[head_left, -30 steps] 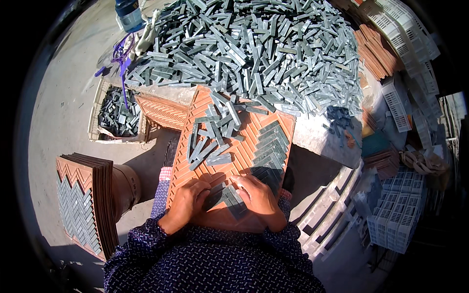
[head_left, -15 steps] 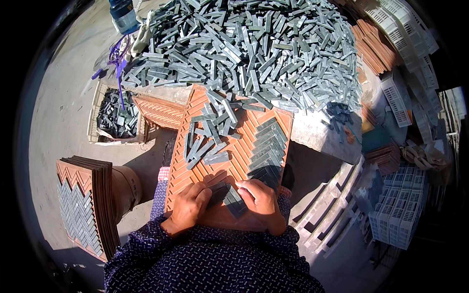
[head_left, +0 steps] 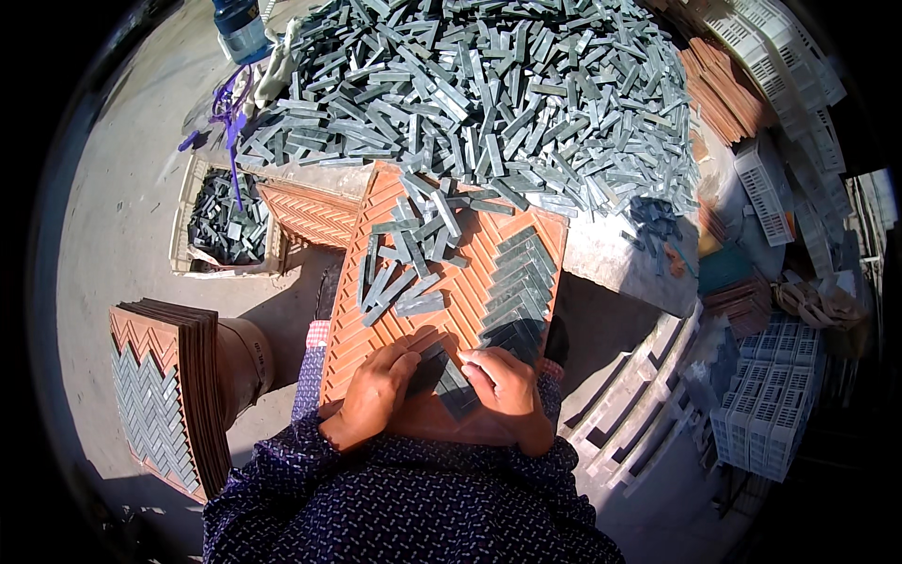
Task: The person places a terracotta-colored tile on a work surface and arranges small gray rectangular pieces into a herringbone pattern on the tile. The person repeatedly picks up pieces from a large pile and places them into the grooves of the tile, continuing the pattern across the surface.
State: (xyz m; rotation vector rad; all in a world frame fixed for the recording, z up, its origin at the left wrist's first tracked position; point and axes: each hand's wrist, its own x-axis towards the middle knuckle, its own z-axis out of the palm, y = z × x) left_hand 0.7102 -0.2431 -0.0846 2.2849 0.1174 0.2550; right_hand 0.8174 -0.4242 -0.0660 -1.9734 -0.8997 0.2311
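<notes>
One run of dark green-grey stone strips (head_left: 517, 282) stands set in a zigzag along the right side of the orange grooved board (head_left: 349, 357), which lies across the person's lap with its far end up at the bench (head_left: 592, 268). A smaller cluster of strips (head_left: 456, 390) sits near the board's lower edge, between the hands; the right hand hides whether it joins the run. The left hand (head_left: 376, 385) has its fingers curled at the cluster's left edge, and I cannot tell whether that grip pinches a strip. The right hand (head_left: 507, 383) is bent narrow over the cluster's right side, its hold likewise unclear. By my judgement the filling is at an early stage: most grooves in the middle and left are unfilled, and the upper left is partly covered by loose strips (head_left: 420, 302) lying every which way. Beyond, a large heap of strips (head_left: 507, 94) covers the bench, ample supply for the rest. At the left, a stack of boards (head_left: 150, 414) shows a top one mostly filled, with bare orange at its upper end.
</notes>
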